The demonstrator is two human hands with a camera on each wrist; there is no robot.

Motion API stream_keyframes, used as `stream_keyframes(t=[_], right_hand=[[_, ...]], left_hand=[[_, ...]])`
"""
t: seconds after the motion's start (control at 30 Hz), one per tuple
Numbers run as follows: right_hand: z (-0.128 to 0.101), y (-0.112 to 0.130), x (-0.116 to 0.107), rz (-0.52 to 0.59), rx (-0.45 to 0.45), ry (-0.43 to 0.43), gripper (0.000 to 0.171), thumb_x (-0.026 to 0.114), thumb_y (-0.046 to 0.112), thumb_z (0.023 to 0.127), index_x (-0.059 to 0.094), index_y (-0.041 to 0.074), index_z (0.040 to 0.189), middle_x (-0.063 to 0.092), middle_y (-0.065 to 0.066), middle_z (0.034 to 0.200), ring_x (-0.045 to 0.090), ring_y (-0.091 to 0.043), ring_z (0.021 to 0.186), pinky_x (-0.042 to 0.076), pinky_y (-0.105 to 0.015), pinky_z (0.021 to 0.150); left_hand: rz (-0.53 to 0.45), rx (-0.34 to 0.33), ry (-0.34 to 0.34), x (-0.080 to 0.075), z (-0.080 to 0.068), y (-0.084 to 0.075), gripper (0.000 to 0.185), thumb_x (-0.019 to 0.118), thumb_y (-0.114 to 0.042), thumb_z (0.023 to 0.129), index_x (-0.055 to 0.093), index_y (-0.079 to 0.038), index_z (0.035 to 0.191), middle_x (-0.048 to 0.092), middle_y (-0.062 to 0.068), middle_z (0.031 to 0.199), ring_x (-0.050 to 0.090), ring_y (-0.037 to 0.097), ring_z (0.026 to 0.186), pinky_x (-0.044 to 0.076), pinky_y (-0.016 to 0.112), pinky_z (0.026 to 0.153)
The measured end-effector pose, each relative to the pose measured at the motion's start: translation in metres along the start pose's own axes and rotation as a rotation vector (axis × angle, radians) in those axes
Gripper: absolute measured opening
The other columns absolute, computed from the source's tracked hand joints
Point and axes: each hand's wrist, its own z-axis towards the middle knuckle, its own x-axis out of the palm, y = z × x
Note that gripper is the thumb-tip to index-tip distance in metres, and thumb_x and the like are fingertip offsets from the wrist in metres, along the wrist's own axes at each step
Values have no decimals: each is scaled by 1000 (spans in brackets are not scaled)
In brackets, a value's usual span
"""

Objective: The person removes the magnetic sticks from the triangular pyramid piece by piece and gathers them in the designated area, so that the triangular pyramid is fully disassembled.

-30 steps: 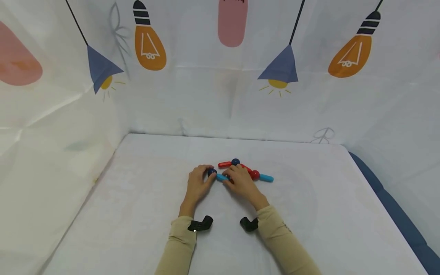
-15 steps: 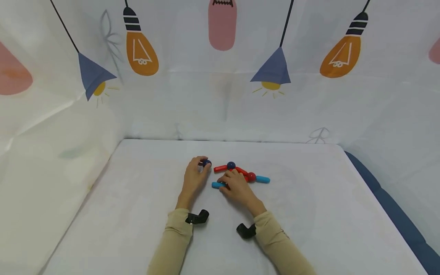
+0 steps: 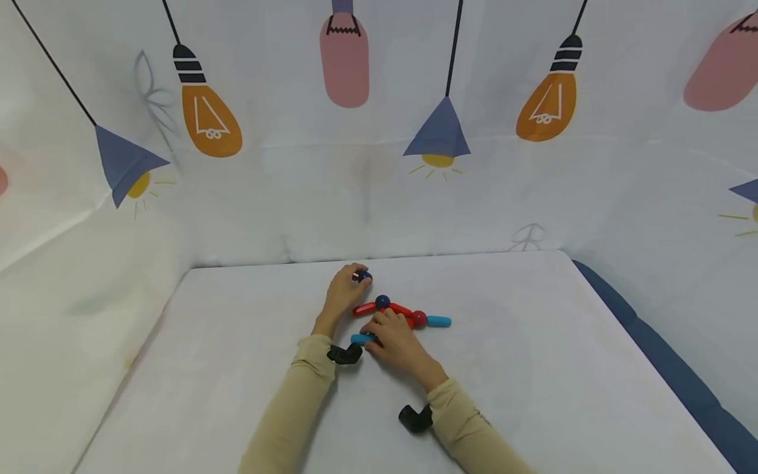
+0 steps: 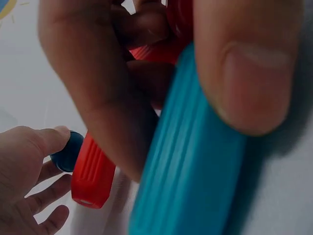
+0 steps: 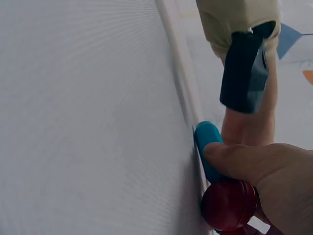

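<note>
The blue ball (image 3: 363, 276) is pinched between the fingertips of the left hand (image 3: 342, 293), at the far side of the white surface (image 3: 533, 368), just beyond the other pieces. The right hand (image 3: 395, 339) lies nearer, its fingers curled on a light blue stick (image 3: 358, 339) whose left end pokes out from under them. Between the two hands lies a red stick (image 3: 365, 308), touching a second dark blue ball (image 3: 382, 301). To the right a red ball (image 3: 419, 318) joins another light blue stick (image 3: 439, 321). A cloth printed with lamps (image 3: 438, 131) hangs behind.
</note>
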Motion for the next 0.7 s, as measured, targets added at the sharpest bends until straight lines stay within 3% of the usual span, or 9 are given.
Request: stream_keyframes(t=[0.2, 0.37, 0.47, 0.6, 0.7], right_hand=[[-5, 7, 4, 11, 9, 19, 19, 70, 26, 85, 69, 20, 103, 59, 6, 94, 42, -10, 86, 37, -27, 79], [-5, 9, 1, 63, -15, 25, 26, 68, 27, 87, 65, 18, 112, 61, 3, 101, 50, -10, 90, 42, -29, 81], [-3, 6, -7, 103, 2, 28, 27, 65, 26, 89, 63, 17, 114, 59, 2, 96, 51, -9, 87, 43, -29, 79], [-4, -10, -23, 174, 88, 89, 24, 64, 27, 90, 64, 17, 111, 55, 3, 93, 47, -10, 85, 43, -26, 77], [-7, -22, -32, 220, 100, 141, 26, 67, 30, 87, 64, 18, 110, 53, 2, 97, 47, -11, 88, 43, -27, 77]], left_hand=[[68, 5, 9, 6, -7, 7, 34, 62, -27, 91, 59, -11, 121, 61, 11, 116, 59, 26, 103, 46, 49, 87], [27, -43, -33, -3, -20, 12, 43, 62, -29, 91, 52, -13, 129, 50, 16, 125, 56, 30, 109, 45, 52, 87], [-31, -25, -81, -13, -33, 15, 38, 63, -26, 91, 54, -11, 124, 53, 16, 118, 56, 29, 105, 46, 47, 86], [-119, 11, -24, -24, -58, 13, 28, 62, -29, 91, 58, -12, 113, 61, 8, 102, 57, 21, 97, 48, 36, 81], [-149, 51, 91, -26, -77, 11, 26, 66, -30, 89, 59, -14, 108, 63, 1, 101, 58, 16, 96, 48, 34, 82]])
